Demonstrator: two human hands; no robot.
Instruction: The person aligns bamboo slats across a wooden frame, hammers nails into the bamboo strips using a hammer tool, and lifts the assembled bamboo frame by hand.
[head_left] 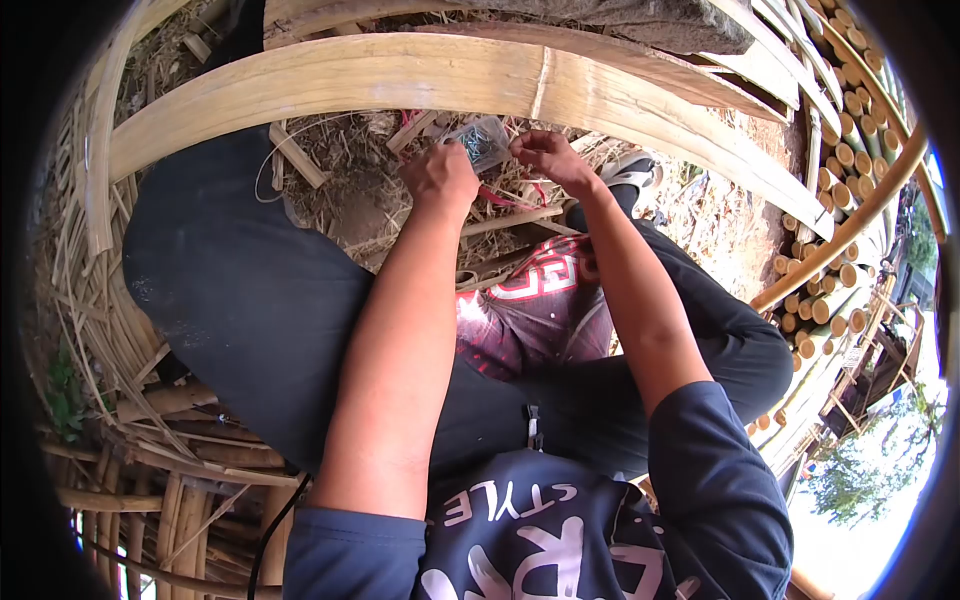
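A little see-through holder [493, 140] sits at 12 o'clock, with thin blue-green bits [469, 143] inside, and both my hands are up beside it. My left hand [440, 180] is between 11 and 12 o'clock, right at the edge of the holder; its fingers are bent and mostly hidden, so I can't tell if they grip it. My right hand [553, 160] is at 1 o'clock, fingers curled in and thumb close to them, a narrow shape, and I can't tell if something tiny is in there. I think the step in hand is picking at these small bits, and the next move calls for a soft, careful pinch, because the holder looks light and could tip. Just past it, a long bent bamboo strip [400, 80] runs from 10 to 2 o'clock. The ground around the holder is dirt with straw and bamboo scraps, and a red ribbon [493, 196] lies close by. A big pile of cut bamboo poles [848, 157] is at 2 o'clock, a leafy tree [865, 475] is out in the bright light at 4, and more bamboo poles [175, 520] are at 8.
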